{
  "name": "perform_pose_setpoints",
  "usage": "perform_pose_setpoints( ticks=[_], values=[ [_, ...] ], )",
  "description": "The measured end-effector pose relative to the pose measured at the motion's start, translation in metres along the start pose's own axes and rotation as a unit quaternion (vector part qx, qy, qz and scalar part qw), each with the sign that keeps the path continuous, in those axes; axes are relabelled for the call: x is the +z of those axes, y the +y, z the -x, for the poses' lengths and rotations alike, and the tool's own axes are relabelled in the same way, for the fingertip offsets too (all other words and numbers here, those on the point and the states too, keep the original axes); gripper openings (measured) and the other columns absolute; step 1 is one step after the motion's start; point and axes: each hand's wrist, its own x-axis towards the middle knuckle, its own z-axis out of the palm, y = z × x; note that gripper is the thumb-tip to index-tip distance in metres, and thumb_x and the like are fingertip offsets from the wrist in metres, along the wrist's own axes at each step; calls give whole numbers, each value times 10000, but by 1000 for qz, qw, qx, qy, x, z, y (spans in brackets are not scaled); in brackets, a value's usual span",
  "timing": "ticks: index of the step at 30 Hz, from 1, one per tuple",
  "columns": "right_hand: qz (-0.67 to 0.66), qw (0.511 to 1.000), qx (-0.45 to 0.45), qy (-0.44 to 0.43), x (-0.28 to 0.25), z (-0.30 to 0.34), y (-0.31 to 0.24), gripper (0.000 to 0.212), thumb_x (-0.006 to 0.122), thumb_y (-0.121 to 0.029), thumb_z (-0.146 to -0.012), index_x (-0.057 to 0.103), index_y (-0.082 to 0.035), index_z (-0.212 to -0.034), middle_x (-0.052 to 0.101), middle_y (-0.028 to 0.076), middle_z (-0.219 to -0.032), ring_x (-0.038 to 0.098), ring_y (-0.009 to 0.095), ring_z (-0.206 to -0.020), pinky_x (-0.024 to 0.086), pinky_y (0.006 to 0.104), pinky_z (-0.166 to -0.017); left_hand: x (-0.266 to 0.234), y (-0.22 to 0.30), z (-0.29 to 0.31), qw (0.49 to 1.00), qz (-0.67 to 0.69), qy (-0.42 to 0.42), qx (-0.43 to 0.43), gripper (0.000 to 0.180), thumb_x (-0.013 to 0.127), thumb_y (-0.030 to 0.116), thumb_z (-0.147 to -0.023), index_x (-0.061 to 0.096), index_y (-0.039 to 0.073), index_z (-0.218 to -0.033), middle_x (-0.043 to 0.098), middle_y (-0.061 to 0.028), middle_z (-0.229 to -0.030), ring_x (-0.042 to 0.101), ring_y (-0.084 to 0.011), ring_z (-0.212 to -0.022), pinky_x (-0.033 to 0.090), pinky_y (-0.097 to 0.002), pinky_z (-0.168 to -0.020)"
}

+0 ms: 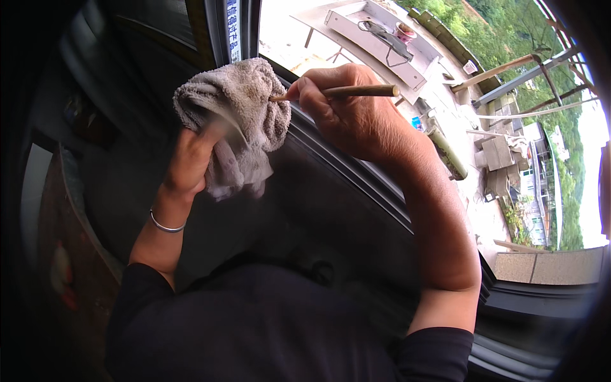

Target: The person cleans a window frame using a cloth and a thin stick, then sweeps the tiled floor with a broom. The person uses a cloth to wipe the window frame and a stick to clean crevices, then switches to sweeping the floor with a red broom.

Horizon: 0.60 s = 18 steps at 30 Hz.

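By the window frame (347,164), we held the cloth (245,95). Our left grip (189,158) was clamped on it; our right grip (356,118) pinched the stick (366,91), its thin end at the cloth. A loose squeeze could have dropped the cloth. A hard push could have poked our left grip.

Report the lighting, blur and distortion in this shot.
Head view: sky blown out white at right; interior dim, the shirt nearly black; left hand blurred where it meets the cloth; building bowed near the fisheye rim; corners dark.
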Motion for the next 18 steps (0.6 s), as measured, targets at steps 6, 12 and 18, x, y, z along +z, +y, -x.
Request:
perform_pose_setpoints(
  ticks=[6,12,18],
  values=[
    [-43,999,21,-21,-25,44,7,273,473,-193,-914,654,10,-892,616,94,-686,594,124,-676,486,281,-650,23,-6,11,993,95,-56,-42,345,531,80,-915,487,-21,-1242,566,-81,-1177,552,-146,-1061,451,-292,-918],
    [-48,993,85,-63,-62,107,11,278,463,-152,-921,639,45,-833,644,114,-708,630,161,-684,504,269,-665,86,-13,31,974,86,-193,-79,478,538,5,-857,387,-25,-1310,515,-108,-1238,497,-177,-1151,396,-333,-998],
    [-94,977,191,16,-87,211,9,235,495,-152,-897,649,17,-845,515,56,-571,478,108,-538,410,278,-528,170,-40,59,926,118,-333,-134,548,542,-46,-859,310,-10,-1354,516,-114,-1238,514,-191,-1142,444,-334,-960]
  ],
)
